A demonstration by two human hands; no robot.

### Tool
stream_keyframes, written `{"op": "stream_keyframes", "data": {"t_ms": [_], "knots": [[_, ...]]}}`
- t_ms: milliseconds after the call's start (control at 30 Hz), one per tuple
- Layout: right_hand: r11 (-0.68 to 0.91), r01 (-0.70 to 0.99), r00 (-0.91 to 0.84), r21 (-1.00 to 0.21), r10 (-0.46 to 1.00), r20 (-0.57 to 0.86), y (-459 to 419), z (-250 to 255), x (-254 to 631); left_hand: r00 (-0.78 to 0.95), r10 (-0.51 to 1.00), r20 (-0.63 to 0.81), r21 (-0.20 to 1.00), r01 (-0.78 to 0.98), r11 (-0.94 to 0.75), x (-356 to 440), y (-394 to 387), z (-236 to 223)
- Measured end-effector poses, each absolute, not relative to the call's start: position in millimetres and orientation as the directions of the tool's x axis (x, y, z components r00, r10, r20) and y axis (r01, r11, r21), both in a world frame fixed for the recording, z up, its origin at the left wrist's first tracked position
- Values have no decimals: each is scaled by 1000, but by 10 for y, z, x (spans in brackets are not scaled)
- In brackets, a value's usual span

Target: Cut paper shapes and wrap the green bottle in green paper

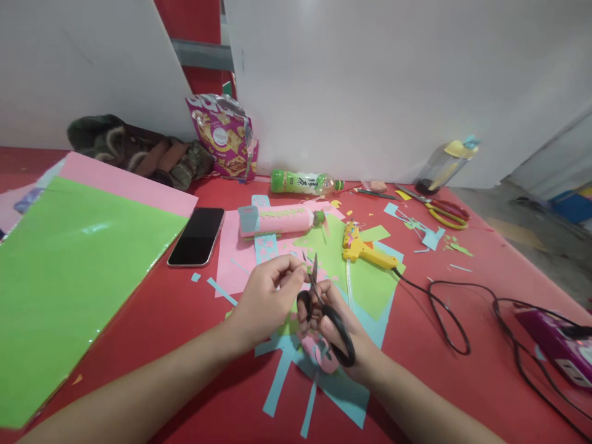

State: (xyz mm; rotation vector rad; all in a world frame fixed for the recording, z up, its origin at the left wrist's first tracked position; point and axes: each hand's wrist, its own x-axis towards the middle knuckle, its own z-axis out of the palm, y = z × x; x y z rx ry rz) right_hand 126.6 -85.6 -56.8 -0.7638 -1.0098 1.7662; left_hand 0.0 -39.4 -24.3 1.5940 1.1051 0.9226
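My right hand (349, 333) grips a pair of black-handled scissors (340, 333), its fingers in the loops. The blades point away from me and stand slightly apart. Close to the blades, my left hand (268, 296) pinches a small green paper piece (307, 269), mostly covered by thumb and finger. Beyond both hands lies a pink-wrapped bottle (282, 221) on its side, with light blue paper at one end and a green cap. Under and around my hands are cut scraps, including a blue paper sheet (342, 388) and curled pink paper (324, 357).
A yellow glue gun (370, 254) lies right of centre, its black cord running to a purple power strip (555, 345). On the left are a phone (197, 237) and green sheets (87, 246). Along the wall are a snack bag (226, 139), a tea bottle (305, 182) and red-and-yellow-handled scissors (446, 213).
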Motion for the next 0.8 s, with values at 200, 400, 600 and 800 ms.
{"op": "stream_keyframes", "data": {"t_ms": [200, 400, 600, 800], "knots": [[-253, -446, -403, -858, 913, -60, -859, -579, 1281, 313, 948, 56, 965, 228, -132, -2, -394, -239], [-262, -445, -391, -857, 917, -77, -866, -565, 1272, 316, 947, 61, 963, 232, -139, -8, -394, -235], [-254, -427, -400, -868, 914, -70, -862, -577, 1274, 309, 948, 80, 943, 284, -172, -11, -397, -230], [-255, -403, -394, -879, 915, -85, -863, -567, 1275, 307, 943, 130, 895, 374, -245, -26, -402, -233]]}}
